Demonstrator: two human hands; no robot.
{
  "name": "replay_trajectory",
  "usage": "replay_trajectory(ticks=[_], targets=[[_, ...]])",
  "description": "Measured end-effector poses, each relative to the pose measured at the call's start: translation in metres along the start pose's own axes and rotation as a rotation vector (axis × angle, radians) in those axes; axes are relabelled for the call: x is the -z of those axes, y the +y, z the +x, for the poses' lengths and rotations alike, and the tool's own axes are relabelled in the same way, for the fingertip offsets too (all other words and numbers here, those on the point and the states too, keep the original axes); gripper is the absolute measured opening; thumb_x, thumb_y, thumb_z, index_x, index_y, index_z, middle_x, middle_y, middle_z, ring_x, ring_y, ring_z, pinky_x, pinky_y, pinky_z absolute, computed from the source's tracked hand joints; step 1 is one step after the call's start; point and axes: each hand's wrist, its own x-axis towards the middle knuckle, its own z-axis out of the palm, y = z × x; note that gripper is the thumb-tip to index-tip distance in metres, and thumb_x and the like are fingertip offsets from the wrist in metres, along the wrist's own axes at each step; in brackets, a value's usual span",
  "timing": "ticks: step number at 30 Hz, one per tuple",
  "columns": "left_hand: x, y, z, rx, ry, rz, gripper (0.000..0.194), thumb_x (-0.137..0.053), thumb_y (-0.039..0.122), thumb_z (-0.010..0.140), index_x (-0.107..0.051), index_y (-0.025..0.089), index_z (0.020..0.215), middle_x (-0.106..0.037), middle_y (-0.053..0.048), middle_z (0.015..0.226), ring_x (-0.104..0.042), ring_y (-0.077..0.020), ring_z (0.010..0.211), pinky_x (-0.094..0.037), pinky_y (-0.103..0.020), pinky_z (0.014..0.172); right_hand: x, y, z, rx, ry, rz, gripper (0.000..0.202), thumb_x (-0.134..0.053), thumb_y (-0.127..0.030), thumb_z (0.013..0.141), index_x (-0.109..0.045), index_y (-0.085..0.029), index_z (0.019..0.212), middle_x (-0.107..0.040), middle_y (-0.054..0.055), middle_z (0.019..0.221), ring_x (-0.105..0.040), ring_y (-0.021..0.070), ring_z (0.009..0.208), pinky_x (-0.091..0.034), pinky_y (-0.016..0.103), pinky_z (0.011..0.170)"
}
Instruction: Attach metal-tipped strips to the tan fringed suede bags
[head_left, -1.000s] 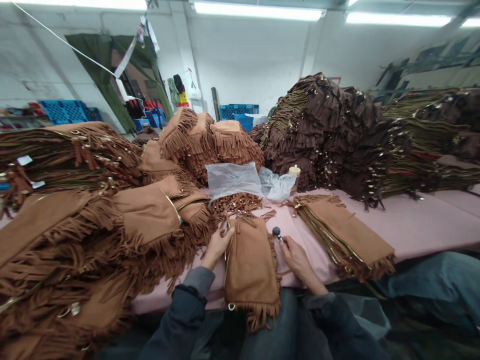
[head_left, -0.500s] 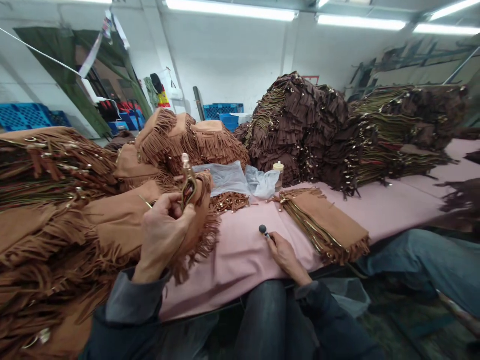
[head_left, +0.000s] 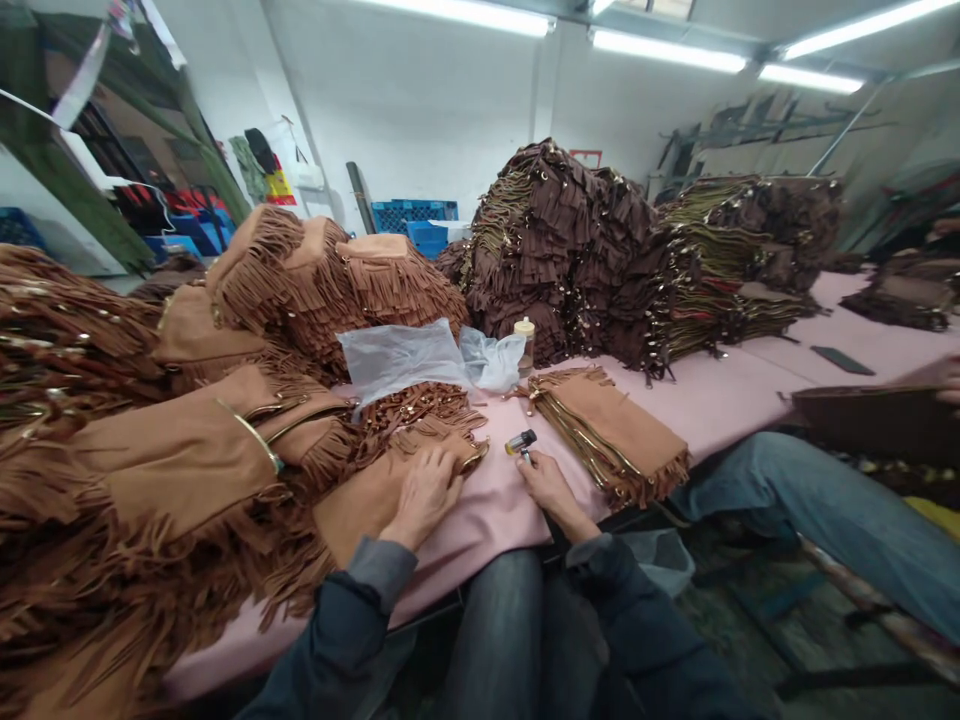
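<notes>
My left hand (head_left: 427, 492) rests palm down on a tan fringed pouch (head_left: 356, 510), near its zipper end, fingers lying flat on it. The pouch lies on the pink cloth (head_left: 491, 515). To the right, my right hand (head_left: 551, 487) has its fingers closed round a small dark-tipped tool (head_left: 526, 456). Just beyond those fingertips is a small bottle (head_left: 517, 443) with a black cap and yellow content; whether the hand touches it I cannot tell. A flat stack of tan fringed pouches (head_left: 619, 430) lies right of my right hand.
Tan fringed pieces (head_left: 180, 450) heap up on the left, dark brown ones (head_left: 555, 240) at the back. Clear plastic bags (head_left: 405, 360) and a capped container (head_left: 524, 345) stand between. At the right are another person's leg (head_left: 810, 510) and a dark phone-like slab (head_left: 843, 360).
My left hand has come down from holding up the zipper end, and the pouch now lies on the cloth. The small bottle now shows by my right hand. The view has turned right.
</notes>
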Motion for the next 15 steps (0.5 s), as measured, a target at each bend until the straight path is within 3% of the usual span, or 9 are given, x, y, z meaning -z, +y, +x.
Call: replay_trajectory(ticks=[4, 8, 11, 15], targets=[[-0.007, 0.014, 0.037, -0.094, 0.005, -0.047, 0.029, -0.058, 0.036, 0.092, -0.056, 0.023, 0.118, -0.060, -0.011, 0.120, -0.049, -0.0298, 0.115, -0.039, -0.043, 0.095, 0.000, -0.010, 0.005, 0.041, -0.032, -0.183, 0.031, -0.047, -0.040, 0.092, -0.064, -0.014, 0.092, -0.063, 0.006, 0.078, -0.053, 0.0172, 0.072, -0.033, 0.026, 0.062], [-0.026, 0.019, 0.064, -0.057, -0.122, -0.103, 0.016, -0.054, 0.031, 0.093, -0.060, 0.024, 0.107, -0.065, -0.007, 0.106, -0.053, -0.0268, 0.107, -0.038, -0.040, 0.090, 0.009, -0.022, 0.015, 0.059, -0.075, -0.559, 0.029, -0.045, -0.038, 0.096, -0.064, -0.019, 0.106, -0.068, 0.008, 0.097, -0.058, 0.0193, 0.085, -0.032, 0.027, 0.068], [-0.030, 0.004, 0.057, 0.053, -0.131, -0.144, 0.016, -0.049, 0.027, 0.094, -0.060, 0.025, 0.106, -0.066, -0.005, 0.105, -0.055, -0.0251, 0.106, -0.039, -0.037, 0.086, 0.020, -0.024, 0.029, 0.086, -0.212, -0.621, 0.028, -0.043, -0.035, 0.098, -0.064, -0.018, 0.104, -0.068, 0.007, 0.096, -0.058, 0.0181, 0.084, -0.032, 0.027, 0.068], [-0.021, -0.027, 0.021, 0.338, -0.033, -0.173, 0.021, -0.046, 0.033, 0.096, -0.058, 0.024, 0.111, -0.066, -0.006, 0.104, -0.058, -0.0245, 0.100, -0.043, -0.034, 0.083, 0.027, -0.021, 0.050, 0.156, -0.427, -0.573, 0.030, -0.042, -0.032, 0.099, -0.067, -0.017, 0.106, -0.068, 0.006, 0.095, -0.058, 0.0164, 0.081, -0.035, 0.026, 0.070]])
